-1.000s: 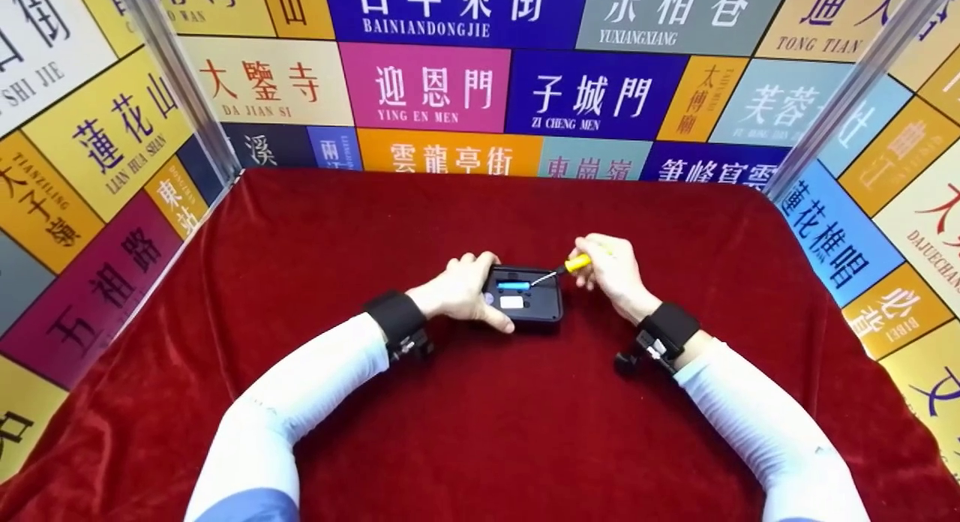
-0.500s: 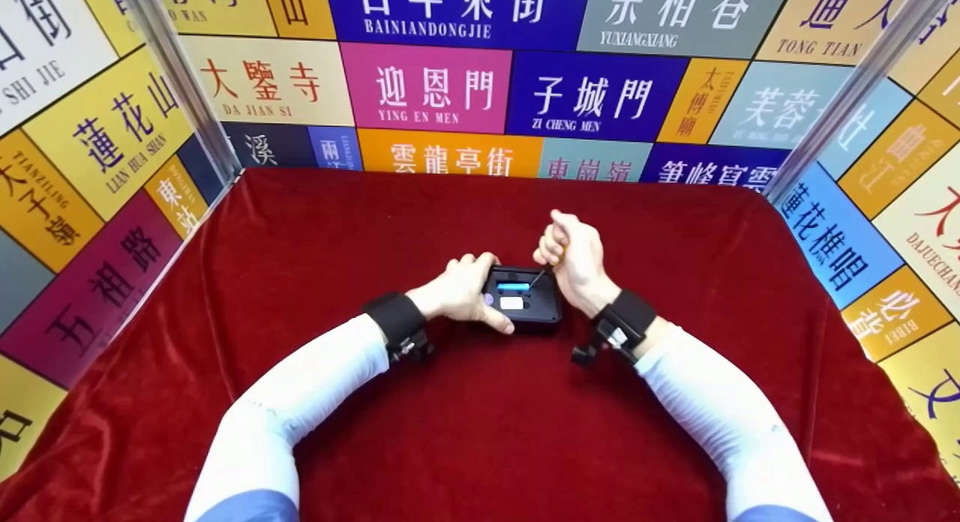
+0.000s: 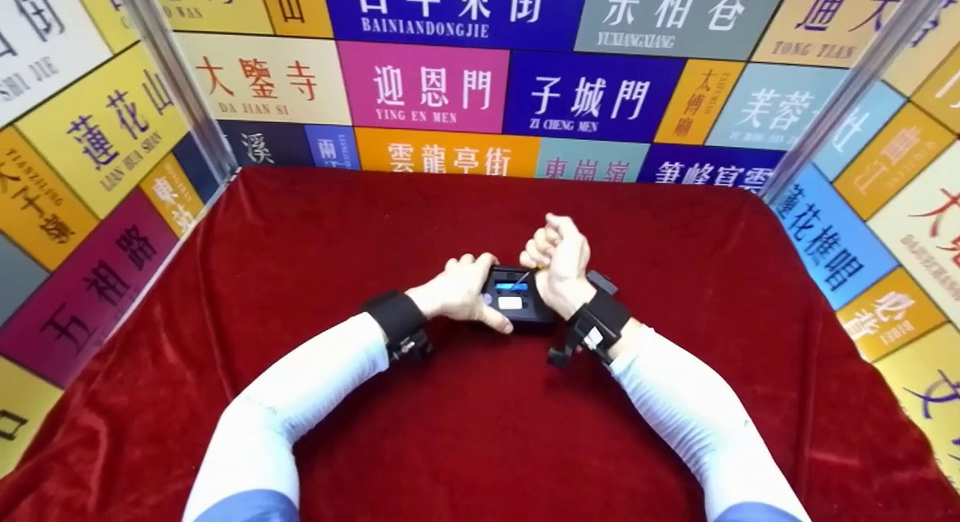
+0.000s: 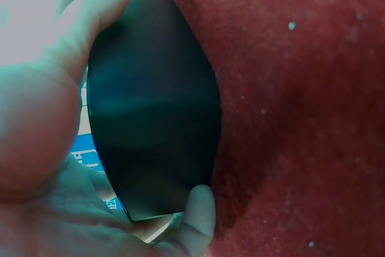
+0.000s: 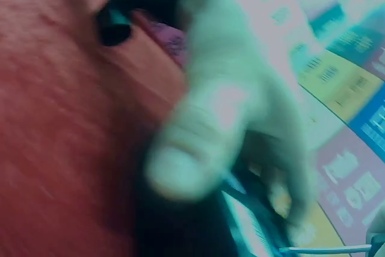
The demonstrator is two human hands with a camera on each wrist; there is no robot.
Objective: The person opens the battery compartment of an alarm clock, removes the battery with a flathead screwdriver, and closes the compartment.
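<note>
In the head view a black box-shaped device [image 3: 529,321] lies on the cloth, its open recess facing up. Inside the recess sits a blue cylindrical battery [image 3: 504,286], with a white label [image 3: 510,303] below it. My left hand [image 3: 459,286] grips the device's left end; the left wrist view has the thumb and a fingertip at opposite ends of its dark side [image 4: 150,100]. My right hand [image 3: 561,261] is curled round a screwdriver [image 3: 520,279], whose thin shaft slants down to the battery's right part. Its yellow handle is mostly hidden in the fist.
Dark red velvet cloth [image 3: 480,409] covers the table. Panels with place names [image 3: 435,87] stand behind and at both sides, with clear corner posts [image 3: 847,87]. Black camera straps [image 3: 394,317] circle both wrists.
My right hand has moved left and turned into an upright fist round the screwdriver, and the shaft tip now overlaps the battery. The left hand and device have stayed in place.
</note>
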